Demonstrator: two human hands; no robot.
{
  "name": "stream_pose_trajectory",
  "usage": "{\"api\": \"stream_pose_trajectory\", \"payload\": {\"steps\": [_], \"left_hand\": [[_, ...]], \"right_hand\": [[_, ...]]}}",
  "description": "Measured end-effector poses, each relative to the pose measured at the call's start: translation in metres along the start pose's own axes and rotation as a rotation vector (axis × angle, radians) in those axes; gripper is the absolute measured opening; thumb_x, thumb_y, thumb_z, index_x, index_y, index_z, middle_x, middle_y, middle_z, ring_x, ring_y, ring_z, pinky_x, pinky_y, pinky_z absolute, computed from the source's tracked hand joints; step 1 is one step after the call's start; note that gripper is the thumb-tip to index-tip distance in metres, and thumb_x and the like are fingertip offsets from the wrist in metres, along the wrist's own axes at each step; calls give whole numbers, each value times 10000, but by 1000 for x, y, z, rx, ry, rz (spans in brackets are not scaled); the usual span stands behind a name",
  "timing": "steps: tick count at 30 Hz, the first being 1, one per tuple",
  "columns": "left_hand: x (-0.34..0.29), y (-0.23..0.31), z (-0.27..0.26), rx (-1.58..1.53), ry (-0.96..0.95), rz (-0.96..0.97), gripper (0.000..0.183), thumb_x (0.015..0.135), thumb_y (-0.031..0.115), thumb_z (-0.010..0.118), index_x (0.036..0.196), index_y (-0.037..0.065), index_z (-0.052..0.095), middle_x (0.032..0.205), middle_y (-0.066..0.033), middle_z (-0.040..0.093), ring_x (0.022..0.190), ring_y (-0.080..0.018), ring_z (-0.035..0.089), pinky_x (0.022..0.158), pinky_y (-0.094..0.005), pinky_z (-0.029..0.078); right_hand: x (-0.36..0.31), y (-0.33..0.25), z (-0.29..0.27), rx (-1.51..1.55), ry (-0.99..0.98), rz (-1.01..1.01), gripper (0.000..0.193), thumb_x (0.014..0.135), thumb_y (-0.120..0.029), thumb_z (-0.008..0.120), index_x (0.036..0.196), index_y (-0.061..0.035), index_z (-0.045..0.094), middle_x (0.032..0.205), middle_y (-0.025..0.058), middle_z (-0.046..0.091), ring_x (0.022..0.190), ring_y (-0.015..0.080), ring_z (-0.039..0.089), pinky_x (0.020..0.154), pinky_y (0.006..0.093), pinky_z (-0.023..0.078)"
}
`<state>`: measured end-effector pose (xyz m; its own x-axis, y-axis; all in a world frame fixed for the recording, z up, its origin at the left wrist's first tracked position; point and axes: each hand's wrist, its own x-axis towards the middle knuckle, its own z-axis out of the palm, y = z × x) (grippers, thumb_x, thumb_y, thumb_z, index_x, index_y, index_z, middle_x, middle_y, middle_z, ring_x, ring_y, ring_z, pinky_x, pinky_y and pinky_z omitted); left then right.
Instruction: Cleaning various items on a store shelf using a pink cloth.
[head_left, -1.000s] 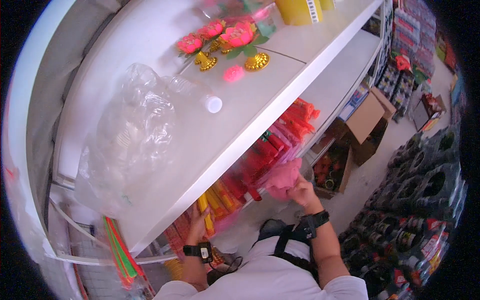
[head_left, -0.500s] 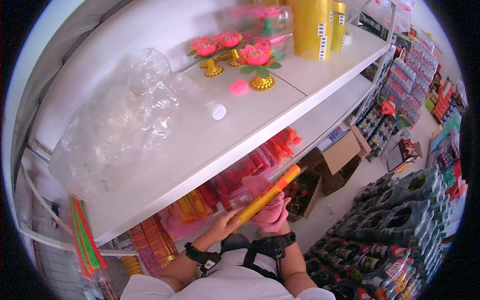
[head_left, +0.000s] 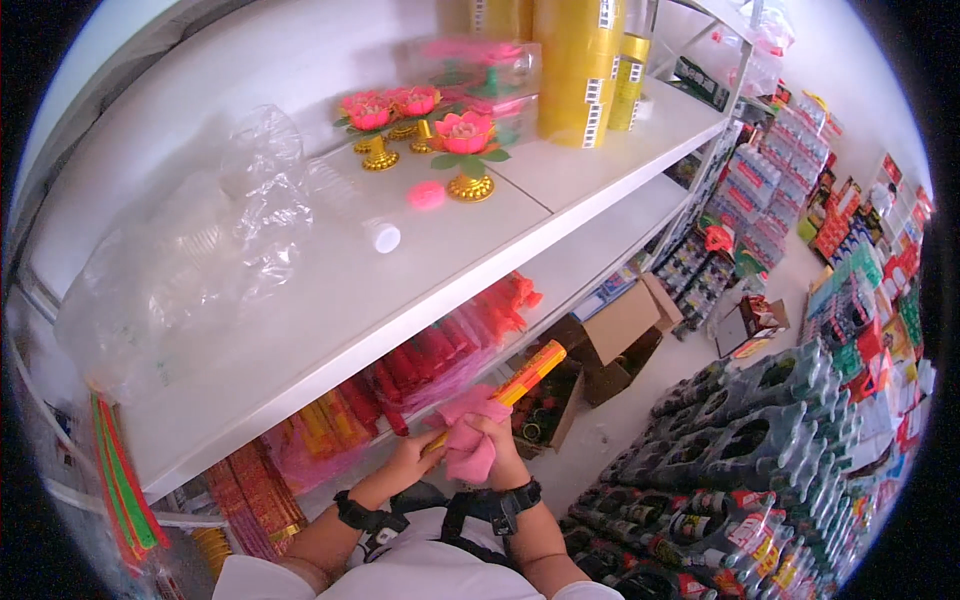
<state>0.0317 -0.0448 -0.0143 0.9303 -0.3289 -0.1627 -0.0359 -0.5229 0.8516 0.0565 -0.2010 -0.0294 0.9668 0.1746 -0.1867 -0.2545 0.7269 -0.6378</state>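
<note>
A long yellow and orange packet (head_left: 534, 371) slants up to the right in front of my body. My left hand (head_left: 409, 461) is closed round its lower end. In my right hand (head_left: 504, 450) is a pink cloth (head_left: 468, 456), folded round the middle of the packet and gripped against it. The cloth hides that stretch of the packet and some fingers. Just beyond my hands, red and yellow plastic-wrapped packets (head_left: 400, 368) lie on the lower shelf.
The white upper shelf (head_left: 300, 330) holds a clear plastic bag (head_left: 200, 240), pink lotus ornaments (head_left: 466, 135) on gold stands, and rolls of yellow tape (head_left: 577, 80). Cardboard boxes (head_left: 618, 328) sit on the floor. Shrink-wrapped bottles (head_left: 740, 420) are stacked at right.
The pink cloth has moved from beside the packet to round its middle, down toward my left hand. The view has shifted, so the shelf sits further left.
</note>
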Motion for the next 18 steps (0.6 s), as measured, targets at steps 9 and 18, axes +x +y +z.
{"api": "stream_pose_trajectory", "payload": {"steps": [9,18], "left_hand": [[-7,-15,-5,146,37,71,347,786,168,579,1087,7,512,999,-182,569,853,-231,580,734,-310,441],[-27,-16,-26,186,-9,77,421,780,204,593,1149,37,477,1029,-157,567,867,-193,571,755,-287,440]], "right_hand": [[-7,-31,-6,210,169,-22,263,736,-144,503,980,-65,444,863,56,506,784,201,518,681,316,451],[4,-30,-33,99,196,-158,275,728,-185,511,952,-31,467,884,81,522,822,213,515,744,312,423]]}}
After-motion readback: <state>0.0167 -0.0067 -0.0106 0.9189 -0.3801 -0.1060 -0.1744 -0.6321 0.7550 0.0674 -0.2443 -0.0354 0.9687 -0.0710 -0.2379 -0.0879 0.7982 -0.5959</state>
